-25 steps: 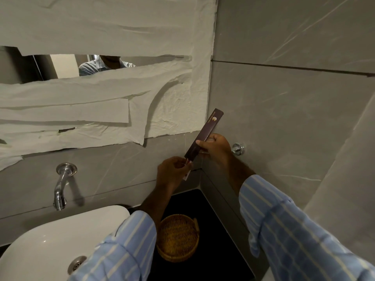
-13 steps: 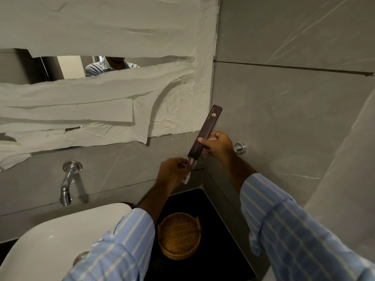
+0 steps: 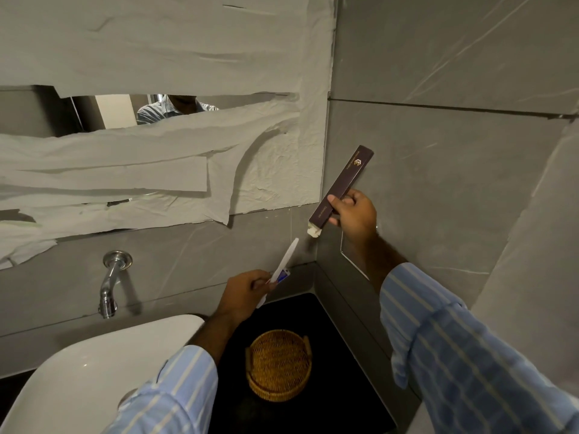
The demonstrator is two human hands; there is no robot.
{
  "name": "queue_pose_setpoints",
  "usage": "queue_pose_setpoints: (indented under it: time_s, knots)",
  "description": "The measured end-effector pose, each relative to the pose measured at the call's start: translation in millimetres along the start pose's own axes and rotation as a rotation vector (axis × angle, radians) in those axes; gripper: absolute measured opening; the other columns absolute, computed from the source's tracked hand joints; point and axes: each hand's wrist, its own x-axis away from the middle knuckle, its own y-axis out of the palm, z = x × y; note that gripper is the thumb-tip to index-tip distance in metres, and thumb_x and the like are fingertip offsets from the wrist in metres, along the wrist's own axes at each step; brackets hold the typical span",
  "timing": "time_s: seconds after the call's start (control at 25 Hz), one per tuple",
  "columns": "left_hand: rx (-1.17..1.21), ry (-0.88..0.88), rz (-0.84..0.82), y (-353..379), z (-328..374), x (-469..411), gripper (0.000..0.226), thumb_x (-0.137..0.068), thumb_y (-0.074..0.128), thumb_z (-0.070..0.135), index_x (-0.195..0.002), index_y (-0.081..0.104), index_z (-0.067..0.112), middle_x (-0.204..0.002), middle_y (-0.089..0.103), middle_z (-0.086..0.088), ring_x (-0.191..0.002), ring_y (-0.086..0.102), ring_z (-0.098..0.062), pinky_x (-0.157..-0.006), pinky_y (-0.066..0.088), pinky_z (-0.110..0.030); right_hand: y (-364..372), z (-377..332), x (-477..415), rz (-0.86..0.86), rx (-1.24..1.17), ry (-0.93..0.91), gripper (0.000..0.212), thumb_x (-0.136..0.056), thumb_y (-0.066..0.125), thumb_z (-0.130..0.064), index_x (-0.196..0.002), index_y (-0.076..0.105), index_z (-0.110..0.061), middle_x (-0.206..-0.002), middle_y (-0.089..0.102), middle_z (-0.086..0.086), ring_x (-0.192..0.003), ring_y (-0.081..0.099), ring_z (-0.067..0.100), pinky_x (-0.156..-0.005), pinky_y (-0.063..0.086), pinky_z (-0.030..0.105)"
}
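My right hand point(image 3: 354, 216) grips a long, slim dark brown box point(image 3: 343, 184) near its lower end, tilted up to the right against the grey wall. The box's lower flap hangs open, pale inside. My left hand point(image 3: 246, 292) holds a white toothbrush point(image 3: 283, 266) together with a small blue and white tube point(image 3: 283, 275), below and left of the box. The toothbrush is fully outside the box, its tip a short gap from the open end.
A round wicker basket point(image 3: 279, 364) sits on the black counter point(image 3: 338, 355) beneath my hands. A white basin point(image 3: 94, 364) lies at lower left under a chrome tap point(image 3: 109, 283). A mirror covered with paper strips point(image 3: 156, 158) fills the wall above.
My left hand has pulled the toothbrush and tube down and left, out of the box. My right hand has moved the box up and to the right, away from my left hand.
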Motion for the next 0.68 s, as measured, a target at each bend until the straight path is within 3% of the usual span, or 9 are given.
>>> queue_pose_setpoints:
  time_s: [0.08, 0.2, 0.36, 0.44, 0.56, 0.68]
  knots:
    - [0.080, -0.009, 0.029, -4.3, -9.5, 5.8, 0.006, -0.088, 0.070, 0.024, -0.088, 0.076, 0.021, -0.085, 0.075, 0.000, -0.072, 0.064, 0.000, -0.070, 0.049, -0.016, -4.1, 0.5, 0.6, 0.037, 0.019, -0.037, 0.036, -0.090, 0.070, -0.022, -0.122, 0.061, -0.010, -0.099, 0.072, 0.003, -0.100, 0.074, 0.026, -0.076, 0.065, 0.038]
    - [0.333, -0.171, 0.020, -6.9, -1.8, 4.3, 0.007, -0.087, 0.072, 0.023, -0.084, 0.077, 0.019, -0.081, 0.077, -0.002, -0.074, 0.071, -0.015, -0.067, 0.056, -0.026, -10.3, 11.1, 5.9, 0.038, 0.100, -0.006, 0.035, -0.089, 0.071, -0.026, -0.117, 0.064, -0.008, -0.101, 0.075, 0.006, -0.096, 0.075, 0.025, -0.072, 0.065, 0.035]
    - [0.637, -0.373, -0.010, 5.3, 26.4, -4.5, 0.012, -0.083, 0.076, 0.023, -0.090, 0.078, 0.014, -0.082, 0.078, -0.005, -0.070, 0.073, -0.016, -0.052, 0.053, -0.018, -23.8, 34.5, 25.1, -0.103, 0.119, 0.210, 0.034, -0.087, 0.073, -0.023, -0.113, 0.065, -0.002, -0.107, 0.075, 0.016, -0.095, 0.074, 0.029, -0.079, 0.063, 0.044]
    - [0.747, -0.438, -0.016, 15.2, 36.3, -5.9, 0.013, -0.082, 0.076, 0.020, -0.091, 0.077, 0.011, -0.076, 0.078, -0.005, -0.064, 0.072, -0.014, -0.050, 0.055, -0.021, -33.3, 44.7, 41.4, -0.153, 0.154, 0.285, 0.030, -0.087, 0.073, -0.022, -0.110, 0.068, -0.005, -0.104, 0.075, 0.014, -0.091, 0.074, 0.026, -0.076, 0.064, 0.039]
    - [0.751, -0.499, -0.095, 35.5, 44.9, -2.8, 0.010, -0.082, 0.077, 0.016, -0.092, 0.076, 0.011, -0.080, 0.074, -0.010, -0.069, 0.067, -0.021, -0.064, 0.060, -0.032, -51.0, 57.7, 66.7, -0.192, 0.169, 0.382, 0.021, -0.087, 0.073, -0.019, -0.104, 0.071, -0.007, -0.097, 0.075, 0.011, -0.076, 0.074, 0.019, -0.055, 0.057, 0.026]
    - [0.686, -0.567, -0.216, 61.1, 45.6, 12.6, 0.016, -0.085, 0.073, 0.010, -0.099, 0.072, 0.003, -0.083, 0.071, -0.013, -0.070, 0.065, -0.021, -0.068, 0.056, -0.031, -71.2, 71.3, 96.4, -0.225, 0.213, 0.477, 0.018, -0.091, 0.067, -0.016, -0.107, 0.070, -0.008, -0.089, 0.073, 0.006, -0.070, 0.072, 0.013, -0.053, 0.054, 0.022]
